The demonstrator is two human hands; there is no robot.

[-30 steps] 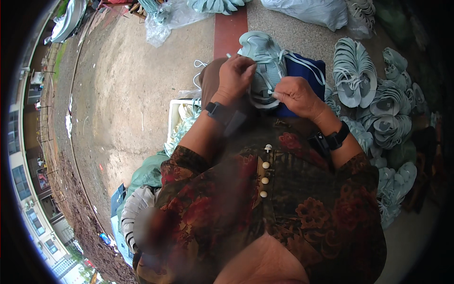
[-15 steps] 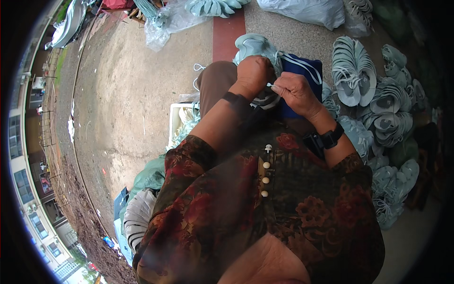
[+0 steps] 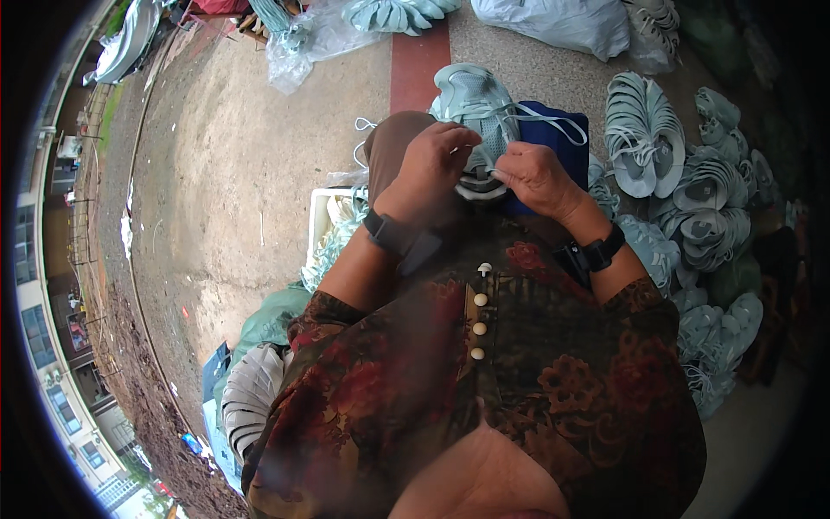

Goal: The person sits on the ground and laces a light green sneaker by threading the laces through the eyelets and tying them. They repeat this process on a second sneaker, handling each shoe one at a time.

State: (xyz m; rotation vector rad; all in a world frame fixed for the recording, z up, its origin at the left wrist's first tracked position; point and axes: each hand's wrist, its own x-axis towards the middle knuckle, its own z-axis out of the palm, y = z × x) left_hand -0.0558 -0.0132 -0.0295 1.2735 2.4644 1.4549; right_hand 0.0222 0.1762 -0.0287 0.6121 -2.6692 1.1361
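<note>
A pale blue-green mesh shoe upper (image 3: pixel 475 95) lies across my lap, its toe pointing away from me and its dark-lined opening near my body. My right hand (image 3: pixel 540 177) pinches a white shoelace (image 3: pixel 487 161) between thumb and forefinger, just above that opening. Over the upper's left side is my left hand (image 3: pixel 432 164), its fingers curled in toward the thumb; whatever they hold is too small to make out. A loose lace loop (image 3: pixel 558 124) trails from the upper to the right, over a dark blue cloth-like piece (image 3: pixel 562 138).
Stacked pale uppers (image 3: pixel 644 134) and further bundles (image 3: pixel 709 208) lie on the floor to my right. A white bin (image 3: pixel 316 227) with pale pieces stands left of my knee, near a green bag (image 3: pixel 275 318) and grey stacked pieces (image 3: pixel 252 389). Plastic bags (image 3: pixel 553 24) lie ahead.
My left hand has moved left and loosened from a tight fist. My right hand has shifted slightly down and left, still pinching a lace. More of the upper now shows between them.
</note>
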